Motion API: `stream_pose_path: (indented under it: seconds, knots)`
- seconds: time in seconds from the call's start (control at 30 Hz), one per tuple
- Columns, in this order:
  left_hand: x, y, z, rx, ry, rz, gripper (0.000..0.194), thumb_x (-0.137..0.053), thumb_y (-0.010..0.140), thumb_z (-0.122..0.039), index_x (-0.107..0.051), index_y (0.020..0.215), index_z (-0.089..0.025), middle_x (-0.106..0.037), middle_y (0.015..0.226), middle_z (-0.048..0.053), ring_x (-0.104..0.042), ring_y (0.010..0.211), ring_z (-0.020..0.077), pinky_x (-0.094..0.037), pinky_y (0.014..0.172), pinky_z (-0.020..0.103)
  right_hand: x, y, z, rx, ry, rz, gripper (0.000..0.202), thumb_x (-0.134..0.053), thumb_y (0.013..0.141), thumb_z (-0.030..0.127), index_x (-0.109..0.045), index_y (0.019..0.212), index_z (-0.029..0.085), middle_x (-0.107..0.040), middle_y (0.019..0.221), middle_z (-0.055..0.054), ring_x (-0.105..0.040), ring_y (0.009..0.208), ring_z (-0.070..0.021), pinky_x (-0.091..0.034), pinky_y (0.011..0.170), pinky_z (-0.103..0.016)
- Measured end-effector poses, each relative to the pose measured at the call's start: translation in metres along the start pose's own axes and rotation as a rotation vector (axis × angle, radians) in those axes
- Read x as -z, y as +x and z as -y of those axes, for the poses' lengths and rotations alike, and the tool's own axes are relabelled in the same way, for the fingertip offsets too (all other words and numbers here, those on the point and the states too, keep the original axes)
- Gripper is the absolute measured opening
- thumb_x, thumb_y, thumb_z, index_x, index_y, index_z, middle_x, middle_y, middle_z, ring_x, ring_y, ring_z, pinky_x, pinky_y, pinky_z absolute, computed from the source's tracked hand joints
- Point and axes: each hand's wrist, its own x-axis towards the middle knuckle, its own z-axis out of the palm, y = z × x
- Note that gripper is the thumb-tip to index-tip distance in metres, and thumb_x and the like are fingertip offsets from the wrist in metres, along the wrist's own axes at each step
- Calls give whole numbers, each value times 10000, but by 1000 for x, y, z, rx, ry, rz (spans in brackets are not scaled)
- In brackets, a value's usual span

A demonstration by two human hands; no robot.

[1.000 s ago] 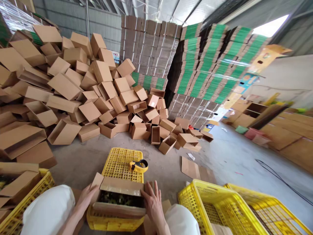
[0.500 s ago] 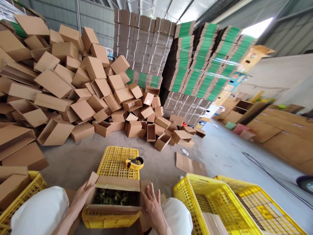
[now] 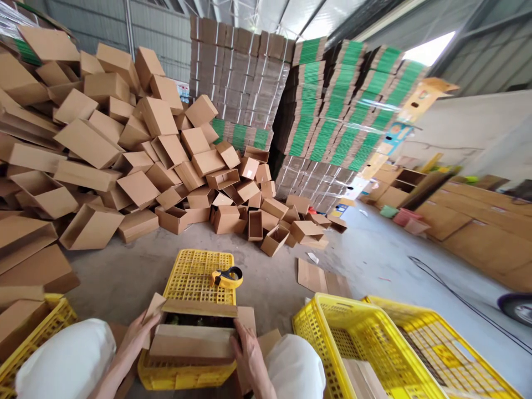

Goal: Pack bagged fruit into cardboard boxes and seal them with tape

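Observation:
A cardboard box (image 3: pixel 193 343) rests on a yellow crate between the knees. Its long flaps are partly folded inward, leaving a narrow gap with dark and greenish contents. My left hand (image 3: pixel 142 327) grips the raised left end flap. At the box's right end, my right hand (image 3: pixel 248 349) presses its curled fingers on the corner of the near flap, beside the right end flap that sticks outward. Behind the box, a yellow and black tape dispenser (image 3: pixel 226 278) lies on an upturned yellow crate (image 3: pixel 187 277).
Open yellow crates (image 3: pixel 357 316) stand at the right, one holding cardboard. Another yellow crate (image 3: pixel 62 313) with boxes is at the left. A large heap of cardboard boxes (image 3: pixel 137 188) and strapped stacks of flat cardboard (image 3: pixel 241 83) rise behind. A wheel (image 3: pixel 519 307) shows far right.
The near and far long flaps have folded inward over the contents. My right hand has gone from spread fingers beside the right flap to curled fingers at the near flap's corner.

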Motion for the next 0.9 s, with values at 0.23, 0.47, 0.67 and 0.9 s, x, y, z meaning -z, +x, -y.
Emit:
stream_pose_path:
  seconds: [0.23,0.47,0.67,0.9]
  knots:
    - [1,4,6,37,-6,11,554,-776,672,-549,-796,1079,-174,-825,1211,146,-660,1353,419,-508,1184,471,-38,5,2,19,-242,-6,635,-424,902,29,-693,1420,280,-680,1489,-79,-541,1469,-319,-489,1182,-518]
    - [-1,3,9,50,-5,-7,627,-786,658,-572,-768,1127,-156,-792,1294,169,-592,1432,418,-440,1248,484,-58,1,-13,-235,-320,-15,526,-460,1035,267,-595,1543,291,-410,1717,-106,-225,1629,-443,-287,1244,-749]
    - [-2,-1,2,73,-42,15,567,-780,680,-550,-775,1099,-167,-817,1239,145,-628,1399,402,-489,1216,468,-55,2,-14,-292,-237,-96,498,-523,1040,387,-617,1519,286,-218,1788,-134,-135,1641,-463,-301,1218,-771]
    - [-2,1,5,26,55,32,607,-665,745,-582,-758,1180,-169,-797,1295,146,-623,1402,402,-481,1219,462,-37,11,-4,-283,-67,-127,569,-346,1099,575,-808,1238,273,-449,1692,-130,-255,1631,-424,-278,1248,-755]
